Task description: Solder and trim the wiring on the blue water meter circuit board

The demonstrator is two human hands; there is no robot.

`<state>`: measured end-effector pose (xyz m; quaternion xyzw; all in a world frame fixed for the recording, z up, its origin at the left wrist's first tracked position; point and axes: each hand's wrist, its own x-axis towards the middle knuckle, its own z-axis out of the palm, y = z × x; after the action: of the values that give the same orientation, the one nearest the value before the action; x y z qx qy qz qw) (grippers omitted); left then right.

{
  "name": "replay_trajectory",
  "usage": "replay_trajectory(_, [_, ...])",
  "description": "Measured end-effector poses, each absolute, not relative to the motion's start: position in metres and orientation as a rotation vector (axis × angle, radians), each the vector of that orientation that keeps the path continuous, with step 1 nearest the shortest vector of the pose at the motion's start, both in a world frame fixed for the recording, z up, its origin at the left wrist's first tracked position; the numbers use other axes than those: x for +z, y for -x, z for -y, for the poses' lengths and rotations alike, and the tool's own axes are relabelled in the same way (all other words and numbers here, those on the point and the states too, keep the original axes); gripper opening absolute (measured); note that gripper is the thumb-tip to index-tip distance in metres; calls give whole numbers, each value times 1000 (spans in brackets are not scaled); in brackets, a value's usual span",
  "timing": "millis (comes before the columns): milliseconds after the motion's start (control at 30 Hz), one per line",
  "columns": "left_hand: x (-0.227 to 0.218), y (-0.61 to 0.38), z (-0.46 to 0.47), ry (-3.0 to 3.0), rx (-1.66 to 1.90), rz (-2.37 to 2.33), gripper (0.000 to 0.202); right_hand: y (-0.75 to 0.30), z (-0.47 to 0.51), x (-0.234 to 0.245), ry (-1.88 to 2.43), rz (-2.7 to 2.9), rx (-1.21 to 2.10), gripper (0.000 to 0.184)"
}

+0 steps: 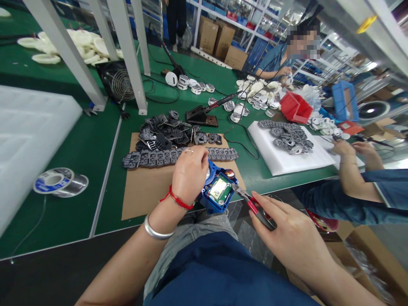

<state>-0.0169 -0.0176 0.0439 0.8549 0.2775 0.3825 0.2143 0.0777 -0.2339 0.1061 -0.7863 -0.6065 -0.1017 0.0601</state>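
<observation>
The blue device (219, 187) in front of you sits at the near edge of the worktop (86, 148), tilted toward you, its housing open on a green circuit board with a lit, pale display; the digits are too small to read surely. Your left hand (190, 172) is curled around its left side, grasping it, fingertips partly hidden, and blocks your view of that side and of part of the row of linked boards (159, 158) behind. Your right hand (290, 221) grips red-and-black pliers (251, 205), their tip at the device's right edge. Beyond lie a cardboard sheet (140, 191) and a jumbled pile of dark boards (162, 134), too tangled to count. Counted around you: one device, one pair of pliers, one solder spool (60, 182), one fan (121, 85), two soldering irons (219, 102) and two seated co-workers.
</observation>
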Motion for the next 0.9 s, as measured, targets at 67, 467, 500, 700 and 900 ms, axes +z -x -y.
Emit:
replay_trajectory(67, [44,16,18,-2374,1055,-772,12,-80,235,104,2359,1848,-342,31])
replay_trajectory(467, [47,16,19,-2373,1019,-779,11,-93,235,110,2379,1998,-399,40])
replay_trajectory(500, [47,16,19,-2372,1017,-781,11,-94,235,112,2387,2003,-391,41])
replay_trajectory(700, [49,15,19,-2366,1016,-802,11,-96,233,119,2385,2055,-355,39])
replay_trajectory(900, [49,15,19,-2370,998,-814,12,-99,231,116,2341,2068,-377,36])
